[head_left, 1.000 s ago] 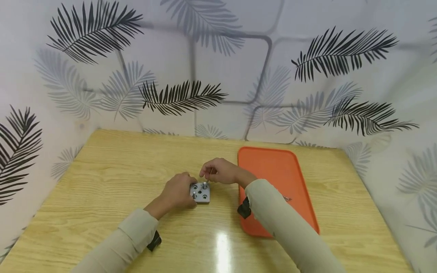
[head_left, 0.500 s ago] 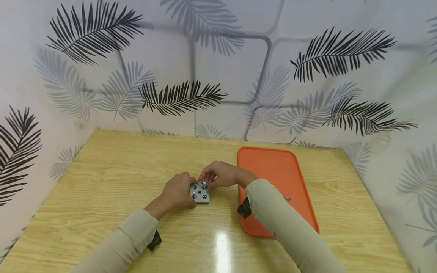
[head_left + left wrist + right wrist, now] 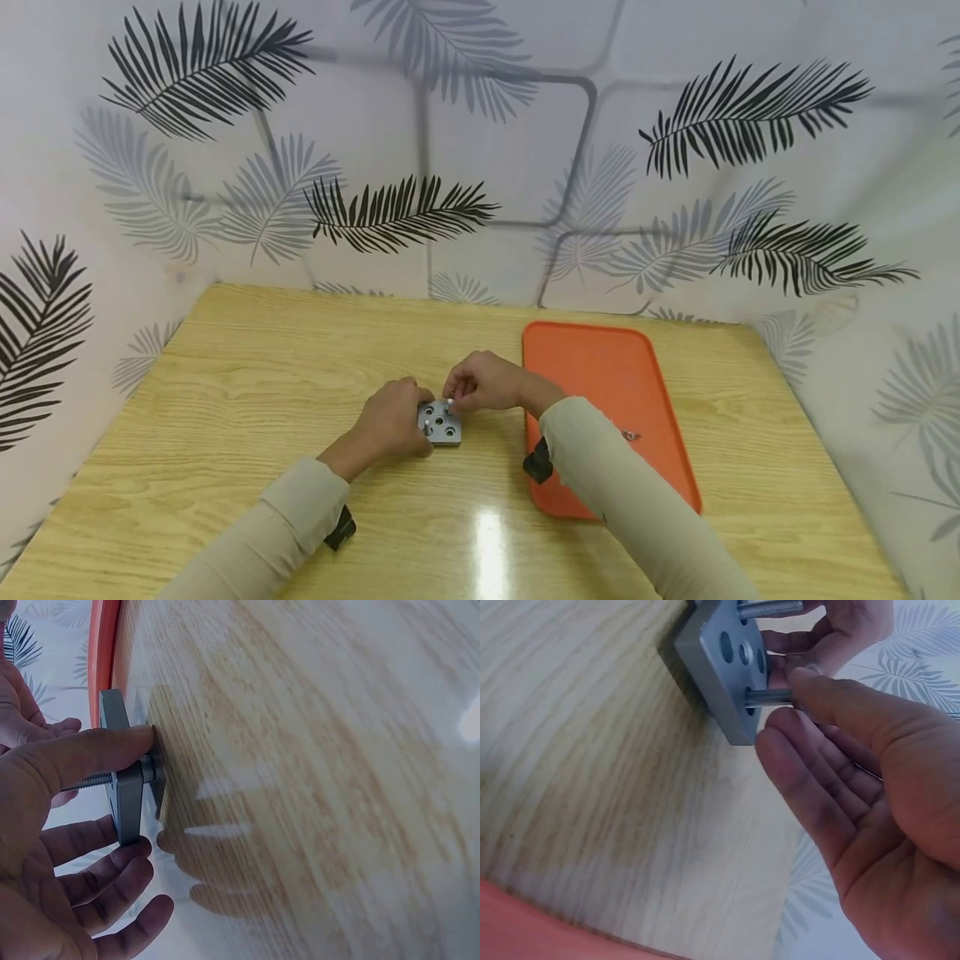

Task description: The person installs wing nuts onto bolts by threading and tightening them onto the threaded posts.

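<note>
Table, wood-grained; tray, orange, at right; left hand, gripping the plate by opposite edges; right hand, pinching one bolt; plate, grey, between the hands over the table; second bolt, standing in plate

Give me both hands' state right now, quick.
Left hand: closed, holding the metal plate.
Right hand: closed, pinching the tip of a metal rod.

A plate occupied the lower centre between left hand and right hand, with a tray on the table at right and a wall behind.
</note>
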{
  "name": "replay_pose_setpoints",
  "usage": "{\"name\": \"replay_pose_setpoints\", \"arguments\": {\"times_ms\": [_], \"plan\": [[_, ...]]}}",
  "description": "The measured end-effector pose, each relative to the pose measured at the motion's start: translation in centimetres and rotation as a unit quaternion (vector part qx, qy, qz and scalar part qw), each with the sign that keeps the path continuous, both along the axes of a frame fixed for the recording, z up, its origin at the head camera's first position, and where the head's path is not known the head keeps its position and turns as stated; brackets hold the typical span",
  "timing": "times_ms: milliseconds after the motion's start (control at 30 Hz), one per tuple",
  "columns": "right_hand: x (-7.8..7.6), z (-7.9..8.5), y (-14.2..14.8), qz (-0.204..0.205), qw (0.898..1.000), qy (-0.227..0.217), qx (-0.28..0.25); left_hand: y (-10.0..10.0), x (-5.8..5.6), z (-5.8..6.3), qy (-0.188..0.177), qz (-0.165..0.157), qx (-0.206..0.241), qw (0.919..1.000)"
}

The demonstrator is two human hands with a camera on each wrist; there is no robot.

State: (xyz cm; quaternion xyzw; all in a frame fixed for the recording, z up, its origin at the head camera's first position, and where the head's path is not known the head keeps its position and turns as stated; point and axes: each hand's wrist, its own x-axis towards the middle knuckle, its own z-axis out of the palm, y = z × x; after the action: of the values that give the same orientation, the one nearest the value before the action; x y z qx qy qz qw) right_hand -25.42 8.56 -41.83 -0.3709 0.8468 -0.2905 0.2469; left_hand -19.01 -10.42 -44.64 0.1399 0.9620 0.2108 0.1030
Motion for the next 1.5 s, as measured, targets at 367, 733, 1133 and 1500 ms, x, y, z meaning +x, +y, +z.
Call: {"name": "replay_pose_setpoints", "arguments": {"times_ms": [367,733,1133,1500], "plan": [[0.53,0.18,-0.17,0.001,0.998,0.067,0.007,-0.08,0.06,0.11,-0.006,0.003,0.003,1.0],[0.13,0.39,0.57,-0.004,1.0,0.018,-0.012,0.0,0.08,0.19,-0.01,0.004,0.0,0.9999],[0.19,0.27,0.52,-0.009,0.999,-0.049,-0.019,0.07,0.08,0.47,-0.003,-0.005,-0.007,1.0],[0.4,-0.22,0.37,-0.024,0.999,-0.034,-0.025,0.11,0.08,0.51,-0.002,-0.005,-0.008,1.0]]}}
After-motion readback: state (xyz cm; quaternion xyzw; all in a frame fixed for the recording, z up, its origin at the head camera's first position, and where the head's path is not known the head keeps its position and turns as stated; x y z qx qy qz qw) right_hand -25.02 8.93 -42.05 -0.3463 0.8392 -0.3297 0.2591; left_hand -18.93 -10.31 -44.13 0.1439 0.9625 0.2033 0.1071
